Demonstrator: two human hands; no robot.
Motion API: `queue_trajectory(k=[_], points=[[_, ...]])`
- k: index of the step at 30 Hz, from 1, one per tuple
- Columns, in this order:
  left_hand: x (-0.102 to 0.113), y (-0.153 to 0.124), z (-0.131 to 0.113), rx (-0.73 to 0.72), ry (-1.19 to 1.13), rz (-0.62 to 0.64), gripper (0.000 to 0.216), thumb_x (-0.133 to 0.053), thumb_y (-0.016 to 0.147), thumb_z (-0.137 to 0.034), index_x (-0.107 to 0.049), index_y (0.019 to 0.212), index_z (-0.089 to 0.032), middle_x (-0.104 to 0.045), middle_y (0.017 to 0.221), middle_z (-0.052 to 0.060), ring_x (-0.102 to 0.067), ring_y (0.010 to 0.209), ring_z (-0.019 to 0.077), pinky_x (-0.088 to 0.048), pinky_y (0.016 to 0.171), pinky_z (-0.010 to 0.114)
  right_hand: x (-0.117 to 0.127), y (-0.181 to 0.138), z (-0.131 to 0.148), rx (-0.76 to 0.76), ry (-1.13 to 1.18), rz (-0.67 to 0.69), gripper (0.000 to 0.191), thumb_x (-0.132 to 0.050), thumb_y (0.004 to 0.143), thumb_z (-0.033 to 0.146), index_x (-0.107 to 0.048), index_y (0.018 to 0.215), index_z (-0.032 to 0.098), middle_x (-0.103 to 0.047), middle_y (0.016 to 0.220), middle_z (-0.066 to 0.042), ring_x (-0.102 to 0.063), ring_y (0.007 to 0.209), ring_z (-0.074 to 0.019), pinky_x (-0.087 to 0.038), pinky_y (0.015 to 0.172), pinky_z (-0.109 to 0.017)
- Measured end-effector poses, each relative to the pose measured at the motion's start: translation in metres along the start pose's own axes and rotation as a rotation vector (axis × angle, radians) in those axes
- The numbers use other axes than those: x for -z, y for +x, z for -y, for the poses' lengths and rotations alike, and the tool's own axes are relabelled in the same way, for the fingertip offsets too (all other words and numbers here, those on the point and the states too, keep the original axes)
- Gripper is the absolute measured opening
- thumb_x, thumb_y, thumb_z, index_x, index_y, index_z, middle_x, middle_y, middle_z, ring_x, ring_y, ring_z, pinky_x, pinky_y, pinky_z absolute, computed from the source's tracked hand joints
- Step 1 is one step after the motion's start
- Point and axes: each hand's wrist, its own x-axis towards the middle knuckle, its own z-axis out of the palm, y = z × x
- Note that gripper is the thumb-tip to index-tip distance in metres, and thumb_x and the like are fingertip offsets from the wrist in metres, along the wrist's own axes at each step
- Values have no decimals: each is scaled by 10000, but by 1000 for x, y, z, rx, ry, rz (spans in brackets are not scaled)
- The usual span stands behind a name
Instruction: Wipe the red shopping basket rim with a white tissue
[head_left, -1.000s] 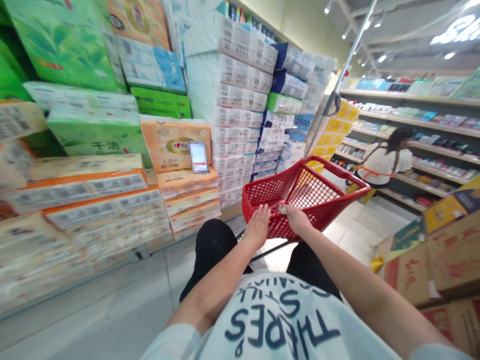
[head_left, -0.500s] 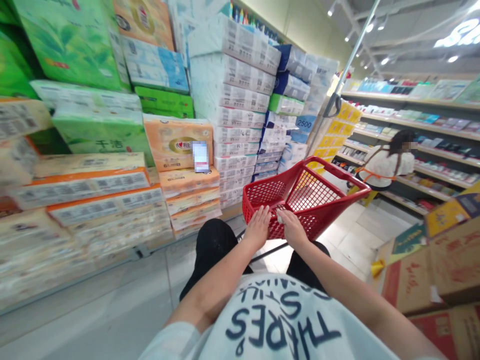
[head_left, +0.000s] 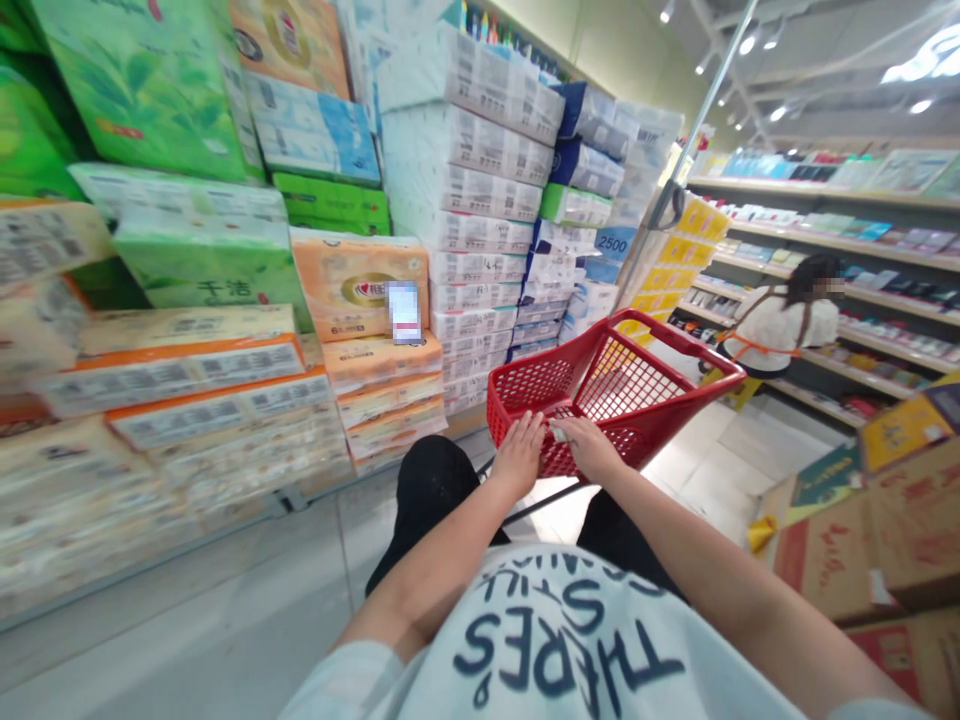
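My left hand (head_left: 519, 458) is at the near side of a red shopping cart (head_left: 634, 370), palm down. Its fingers are stretched out and lie close together, overlapping the basket in view; I cannot tell whether they touch the rim. Close beside it, my right hand (head_left: 594, 450) is closed with curled fingers. A small pale thing (head_left: 556, 432) shows at the right fingertips, between the two hands, too small to name. Behind the hands, the cart's lattice basket extends away to the right, up to its handle.
Stacked tissue packs (head_left: 367, 290) line the left side, with white paper bundles (head_left: 491, 190) behind. A person (head_left: 769, 325) stands by the shelves (head_left: 825, 235) at right. Cardboard boxes (head_left: 829, 560) are piled at near right. A metal pole (head_left: 701, 130) rises behind the cart.
The view has shifted slightly, so the shelves and boxes appear a little farther right. My right hand has turned a little, its fingertips now closer to my left hand.
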Motion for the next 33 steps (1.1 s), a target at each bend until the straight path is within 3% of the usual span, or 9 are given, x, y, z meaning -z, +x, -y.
queue_trajectory(k=[5,9,12,15,18,21,24,26,33], points=[[-1,0,-1,1,-14,-16,544,-429,880,-172,-345,1413,-101,-281,1537,138,-129,1452,266,-243,1151,500,19,6,-20,-324,-75,31,393,-412,835,72,-626,1155,155,-676,1064,-98,-588,987,-208,-428,905,-325],[-3,0,-1,-12,-19,-23,550,-436,878,-187,-341,1414,-106,-281,1538,130,-130,1451,275,-241,1150,507,20,-2,-20,-336,-131,-86,485,-401,782,17,-595,1200,166,-627,1183,-106,-523,1121,-212,-380,970,-337],[-2,-3,-3,-31,-18,-21,538,-417,878,-160,-347,1409,-108,-303,1531,117,-125,1451,273,-235,1156,490,28,12,-19,-500,-173,169,314,-440,807,74,-670,998,170,-682,988,-104,-595,964,-214,-410,861,-299],[-2,-5,-6,-36,-15,-33,533,-418,878,-164,-353,1403,-98,-303,1532,113,-104,1454,273,-222,1166,476,34,22,-17,-550,-174,233,221,-472,822,122,-678,896,158,-686,846,-105,-621,847,-217,-418,783,-290],[-4,-4,-7,-36,-12,-51,526,-413,873,-153,-365,1394,-91,-305,1531,112,-103,1454,272,-219,1168,476,26,10,-12,-521,-198,133,310,-390,865,108,-633,1052,157,-671,1009,-112,-588,976,-216,-398,865,-295],[-5,-4,-4,-63,-15,-53,530,-415,866,-143,-371,1392,-95,-323,1523,112,-113,1455,261,-218,1171,470,19,-2,-10,-389,-223,-85,351,-364,876,105,-592,1139,145,-637,1121,-124,-536,1076,-225,-365,947,-312],[-6,-3,1,-86,-10,-51,548,-418,864,-144,-358,1407,-105,-320,1526,99,-108,1457,252,-192,1182,459,22,9,-13,-469,-200,136,262,-398,871,137,-649,947,145,-672,947,-130,-595,924,-234,-403,842,-316],[-5,-2,5,-71,-3,-46,561,-422,864,-149,-348,1419,-118,-305,1535,84,-107,1457,253,-175,1186,459,26,19,-15,-485,-184,176,247,-411,869,149,-654,911,133,-678,867,-130,-611,840,-228,-414,781,-309],[6,7,16,38,38,37,555,-392,882,-157,-338,1433,-115,-324,1526,85,-163,1443,277,-148,1178,499,10,14,-4,-297,-201,5,342,-379,869,88,-578,1147,117,-637,1133,-130,-544,1068,-218,-361,940,-306]])
